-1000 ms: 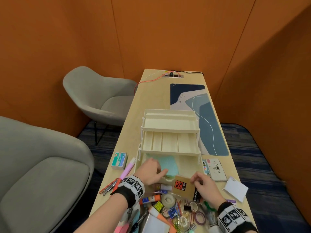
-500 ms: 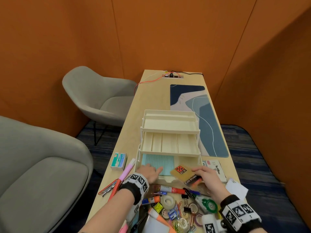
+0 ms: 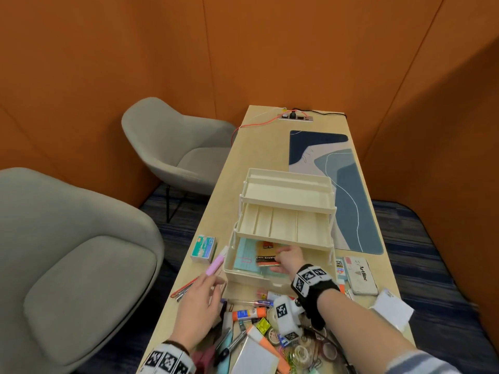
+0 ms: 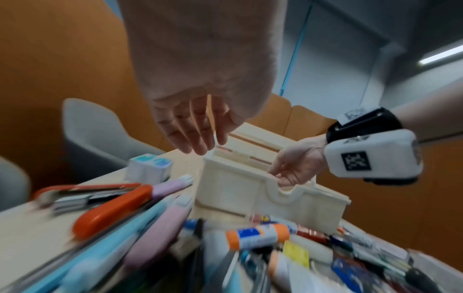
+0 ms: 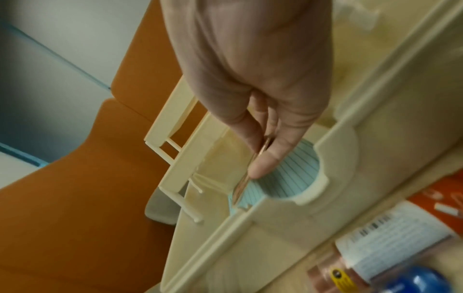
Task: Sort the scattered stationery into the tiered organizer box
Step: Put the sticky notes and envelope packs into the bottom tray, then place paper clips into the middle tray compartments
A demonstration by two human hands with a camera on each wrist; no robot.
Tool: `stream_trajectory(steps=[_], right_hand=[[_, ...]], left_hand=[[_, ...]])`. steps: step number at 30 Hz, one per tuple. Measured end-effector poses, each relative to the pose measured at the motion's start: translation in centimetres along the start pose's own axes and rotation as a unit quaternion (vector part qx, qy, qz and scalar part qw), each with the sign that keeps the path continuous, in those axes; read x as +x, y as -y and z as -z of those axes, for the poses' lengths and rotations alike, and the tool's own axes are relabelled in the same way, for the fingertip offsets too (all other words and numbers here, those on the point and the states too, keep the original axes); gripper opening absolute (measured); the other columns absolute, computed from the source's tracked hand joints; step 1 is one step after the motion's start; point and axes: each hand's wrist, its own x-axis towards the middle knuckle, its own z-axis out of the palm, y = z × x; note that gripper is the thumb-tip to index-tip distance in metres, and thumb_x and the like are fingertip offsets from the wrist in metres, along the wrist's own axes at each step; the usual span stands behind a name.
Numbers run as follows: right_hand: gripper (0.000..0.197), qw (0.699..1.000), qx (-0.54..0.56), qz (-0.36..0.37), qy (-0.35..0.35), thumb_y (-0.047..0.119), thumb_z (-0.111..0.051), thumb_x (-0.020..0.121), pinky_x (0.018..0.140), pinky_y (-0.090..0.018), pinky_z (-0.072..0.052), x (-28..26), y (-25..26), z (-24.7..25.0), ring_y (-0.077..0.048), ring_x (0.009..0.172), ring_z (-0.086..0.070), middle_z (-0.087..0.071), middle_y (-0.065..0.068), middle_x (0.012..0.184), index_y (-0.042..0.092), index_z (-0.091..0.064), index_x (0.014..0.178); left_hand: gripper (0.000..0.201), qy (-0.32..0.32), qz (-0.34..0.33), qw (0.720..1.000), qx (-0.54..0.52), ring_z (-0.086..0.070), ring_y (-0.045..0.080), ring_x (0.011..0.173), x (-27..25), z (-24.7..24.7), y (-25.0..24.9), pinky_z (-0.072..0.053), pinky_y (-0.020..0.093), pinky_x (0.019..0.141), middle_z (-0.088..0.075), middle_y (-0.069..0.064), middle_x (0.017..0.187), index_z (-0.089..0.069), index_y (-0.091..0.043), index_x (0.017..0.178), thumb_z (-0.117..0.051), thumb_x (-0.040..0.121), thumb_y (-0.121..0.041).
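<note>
The cream tiered organizer [image 3: 286, 201] stands open in the middle of the table, and a blue lined notepad [image 3: 244, 255] lies in its bottom tier. My right hand [image 3: 279, 261] reaches into that tier and pinches a brown coin envelope pack [image 3: 266, 255] over the notepad. The right wrist view shows thumb and fingers [image 5: 260, 158] squeezing the pack's thin edge [image 5: 241, 184] just inside the front wall [image 5: 275, 228]. My left hand [image 3: 213, 284] hovers with fingers spread and holding nothing, at the organizer's front left corner above the stationery pile. In the left wrist view that left hand [image 4: 195, 138] is open.
Near the front edge of the table lies a heap of pens, a glue stick [image 3: 248, 314], tape rolls [image 3: 299, 352] and clips. A staple box [image 3: 204, 248] and pink highlighter [image 3: 217, 263] lie left of the organizer. To the right are an Artline box [image 3: 360, 275] and white paper [image 3: 391, 310]. A blue desk mat [image 3: 348, 190] lies behind.
My right hand carried the envelope pack from in front of the organizer into the bottom tier. My left hand drew back out of that tier to the front left.
</note>
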Motion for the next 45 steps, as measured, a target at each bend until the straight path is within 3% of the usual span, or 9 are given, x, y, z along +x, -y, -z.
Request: stream_trajectory(steps=[5,11,15,20,24,27,29,33,45], right_hand=[[0.030,0.999,-0.029,0.001,0.025,-0.009,-0.047,0.089,0.061,-0.027,-0.058,0.1,-0.3,-1.3,-0.028,0.097,-0.065,-0.057,-0.013,0.113,0.010,-0.055,0.111],[0.045,0.980,-0.182,0.052,0.053,-0.007,-0.038,0.085,0.069,-0.029,-0.049,0.3,0.1,-3.1,-0.018,0.081,-0.052,-0.056,-0.002,0.112,0.021,-0.060,0.114],[0.046,0.975,-0.207,0.062,0.058,-0.007,-0.039,0.087,0.089,-0.032,-0.052,0.3,0.6,-3.5,-0.025,0.106,-0.057,-0.055,-0.007,0.127,0.015,-0.057,0.124],[0.052,0.970,-0.185,0.083,0.134,-0.006,-0.034,0.092,0.113,-0.037,-0.030,-1.0,1.1,-3.5,-0.025,0.135,-0.036,-0.040,-0.007,0.146,0.012,-0.041,0.140],[0.041,0.958,-0.207,0.148,0.135,0.000,-0.035,0.096,0.108,-0.035,-0.034,-2.9,1.0,-1.5,-0.023,0.130,-0.043,-0.046,-0.005,0.142,0.013,-0.052,0.131],[0.030,0.954,-0.186,0.218,0.091,0.008,-0.040,0.096,0.087,-0.031,-0.052,-4.9,-0.2,0.9,-0.015,0.101,-0.059,-0.057,0.000,0.126,0.021,-0.059,0.115],[0.026,0.945,-0.173,0.274,0.045,0.008,-0.043,0.096,0.080,-0.023,-0.052,-6.6,-1.5,2.8,-0.003,0.094,-0.056,-0.059,0.004,0.116,0.023,-0.059,0.110],[0.022,0.923,-0.222,0.314,0.014,0.013,-0.046,0.096,0.068,-0.015,-0.049,-9.8,-4.7,5.9,-0.010,0.085,-0.058,-0.057,0.013,0.105,0.028,-0.059,0.107],[0.019,0.879,-0.382,0.285,-0.013,0.021,-0.047,0.095,0.085,-0.021,-0.044,-12.1,-12.3,11.5,0.003,0.092,-0.051,-0.052,0.018,0.098,0.036,-0.057,0.100]], left_hand=[[0.015,0.026,0.024,0.999,0.018,-0.057,0.001,0.080,-1.6,-0.7,1.9,-0.048,0.024,0.071,-0.056,-0.018,0.096,-0.061,-0.032,0.091,-0.052,0.093,-0.020],[0.013,0.022,0.018,1.000,0.014,-0.055,-0.003,0.084,-0.9,-1.1,1.2,-0.047,0.020,0.073,-0.055,-0.020,0.097,-0.062,-0.031,0.093,-0.052,0.094,-0.023],[0.013,0.019,0.010,1.000,0.022,-0.055,-0.003,0.084,-0.8,-1.0,1.3,-0.045,0.017,0.072,-0.055,-0.020,0.096,-0.062,-0.030,0.094,-0.052,0.094,-0.023],[0.015,0.041,0.005,0.999,0.034,-0.052,-0.002,0.087,-1.6,-1.4,1.3,-0.038,0.011,0.074,-0.054,-0.020,0.094,-0.061,-0.030,0.095,-0.048,0.095,-0.022],[0.016,0.059,-0.004,0.998,0.035,-0.052,-0.004,0.088,-2.2,-1.9,1.2,-0.042,0.014,0.077,-0.055,-0.020,0.095,-0.061,-0.031,0.097,-0.048,0.095,-0.022],[0.015,0.070,-0.027,0.997,0.031,-0.051,-0.003,0.088,-2.4,-2.4,0.5,-0.040,0.011,0.075,-0.053,-0.020,0.094,-0.061,-0.030,0.098,-0.048,0.095,-0.024],[0.016,0.080,-0.045,0.995,0.036,-0.049,-0.005,0.091,-2.3,-2.7,-0.5,-0.036,0.006,0.074,-0.051,-0.022,0.095,-0.060,-0.030,0.101,-0.046,0.096,-0.026],[0.018,0.112,-0.080,0.990,0.035,-0.051,-0.002,0.092,-1.8,-3.6,-2.1,-0.039,0.013,0.079,-0.056,-0.018,0.101,-0.059,-0.029,0.104,-0.042,0.097,-0.030],[0.028,0.180,-0.122,0.969,0.120,-0.039,0.008,0.113,-2.0,-6.3,-3.8,-0.036,0.028,0.101,-0.045,-0.008,0.128,-0.049,-0.026,0.123,-0.043,0.096,-0.031]])
